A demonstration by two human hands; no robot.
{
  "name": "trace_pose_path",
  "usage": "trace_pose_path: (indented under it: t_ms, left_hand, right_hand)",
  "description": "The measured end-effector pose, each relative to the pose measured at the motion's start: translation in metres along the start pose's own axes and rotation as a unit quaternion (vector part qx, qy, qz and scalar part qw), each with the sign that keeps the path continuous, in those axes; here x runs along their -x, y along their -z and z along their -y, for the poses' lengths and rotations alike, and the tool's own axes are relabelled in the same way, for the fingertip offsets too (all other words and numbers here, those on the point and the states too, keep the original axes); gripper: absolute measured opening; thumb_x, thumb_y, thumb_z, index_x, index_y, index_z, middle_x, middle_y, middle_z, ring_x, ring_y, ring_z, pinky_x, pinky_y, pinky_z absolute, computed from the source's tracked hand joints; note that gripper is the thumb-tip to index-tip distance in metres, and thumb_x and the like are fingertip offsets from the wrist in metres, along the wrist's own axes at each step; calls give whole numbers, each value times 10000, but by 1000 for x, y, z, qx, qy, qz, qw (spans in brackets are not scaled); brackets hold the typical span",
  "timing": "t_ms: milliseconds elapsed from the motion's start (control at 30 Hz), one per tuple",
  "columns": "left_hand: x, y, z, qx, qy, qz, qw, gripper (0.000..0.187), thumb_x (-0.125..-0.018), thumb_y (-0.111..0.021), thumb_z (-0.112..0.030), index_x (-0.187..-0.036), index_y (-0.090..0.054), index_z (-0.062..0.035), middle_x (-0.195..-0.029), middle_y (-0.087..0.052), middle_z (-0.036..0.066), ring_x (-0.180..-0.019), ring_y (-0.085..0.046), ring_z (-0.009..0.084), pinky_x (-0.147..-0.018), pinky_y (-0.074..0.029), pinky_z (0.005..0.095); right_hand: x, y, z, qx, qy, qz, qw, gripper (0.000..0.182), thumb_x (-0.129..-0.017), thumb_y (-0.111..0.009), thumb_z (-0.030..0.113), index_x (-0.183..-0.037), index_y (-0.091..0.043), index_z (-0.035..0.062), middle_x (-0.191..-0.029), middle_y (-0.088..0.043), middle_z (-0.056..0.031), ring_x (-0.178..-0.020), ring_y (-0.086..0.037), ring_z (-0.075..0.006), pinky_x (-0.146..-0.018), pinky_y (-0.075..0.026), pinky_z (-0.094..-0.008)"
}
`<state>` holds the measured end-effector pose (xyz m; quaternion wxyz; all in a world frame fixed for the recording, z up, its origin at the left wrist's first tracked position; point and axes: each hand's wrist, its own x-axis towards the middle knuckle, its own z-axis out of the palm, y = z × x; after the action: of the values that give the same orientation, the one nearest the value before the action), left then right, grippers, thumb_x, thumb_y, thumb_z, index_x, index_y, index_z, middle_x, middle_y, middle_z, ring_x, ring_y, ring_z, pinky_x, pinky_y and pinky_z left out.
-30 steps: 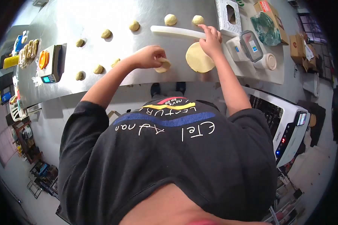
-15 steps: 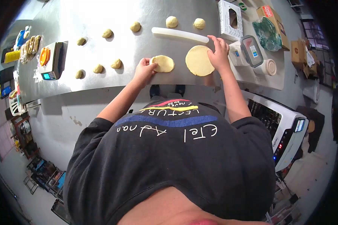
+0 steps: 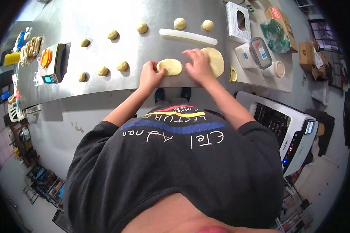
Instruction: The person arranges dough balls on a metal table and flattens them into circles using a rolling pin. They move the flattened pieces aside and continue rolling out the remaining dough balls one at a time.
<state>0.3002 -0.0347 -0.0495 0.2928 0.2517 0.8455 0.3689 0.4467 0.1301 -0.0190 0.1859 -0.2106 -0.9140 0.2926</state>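
Observation:
My left hand [image 3: 151,74] pinches the left edge of a small flattened oval of dough [image 3: 172,66], thumb on top, on the metal table. My right hand [image 3: 198,65] is just right of that oval, fingers apart and pointing towards it, holding nothing. Beneath and beside the right hand lies a larger rolled-out round of dough [image 3: 217,63], its left part covered by the hand. A white rolling pin [image 3: 188,36] rests crosswise beyond both pieces.
Balls of dough stand in rows, such as one ball [image 3: 180,23] behind the rolling pin and another [image 3: 122,66] to the left. A scale [image 3: 55,64] is further left. At right are a white box [image 3: 238,22], lidded containers [image 3: 260,53] and yellow-handled scissors [image 3: 233,74].
My right hand has moved left from the right edge of the large dough round to beside the small oval. My left hand stays at the oval's left edge.

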Motion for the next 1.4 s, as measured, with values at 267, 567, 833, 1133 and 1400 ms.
trace_pose_path:
  t_ms: [267, 567, 833, 1133, 1400]
  left_hand:
    - [6, 19, -8, -72, -73, -15, 995, 281, -814, -663, -233, -993, -643, -17, -934, -634, 161, -858, -625, 290, -788, -497, 369]
    - [1, 12, -13, -90, -82, -55, 991, 240, -832, -637, -253, -945, -712, -54, -935, -658, 139, -811, -651, 251, -753, -506, 355]
    - [-5, 17, -8, -96, -138, -38, 985, 230, -839, -624, -265, -954, -718, -89, -952, -649, 121, -842, -639, 272, -762, -503, 353]
    - [-5, 16, -2, -71, -120, -48, 989, 216, -808, -654, -261, -905, -717, -79, -890, -649, 116, -804, -642, 261, -751, -516, 354]
    - [-8, 18, -8, -56, -155, -58, 985, 244, -844, -620, -264, -949, -721, -68, -910, -653, 126, -795, -643, 218, -721, -506, 332]
  right_hand:
    - [-18, -79, 28, 67, -20, -44, 997, 155, -767, -600, 153, -917, -632, 179, -925, -562, -21, -938, -529, -234, -857, -384, -404]
    - [-17, -86, 25, 75, -19, -76, 994, 66, -748, -621, 154, -801, -649, 184, -872, -566, 13, -915, -532, -214, -830, -379, -399]
    - [-19, -82, 26, 68, 8, -72, 995, 66, -748, -639, 176, -788, -683, 205, -857, -566, 30, -898, -530, -204, -810, -384, -391]
    - [-18, -80, 26, 52, 27, -75, 995, 39, -752, -651, 210, -766, -687, 216, -852, -564, 34, -889, -533, -203, -810, -384, -386]
    - [-27, -72, 13, -86, -37, -42, 995, 350, -791, -467, 18, -1114, -563, 113, -924, -614, -104, -895, -582, -319, -806, -448, -440]
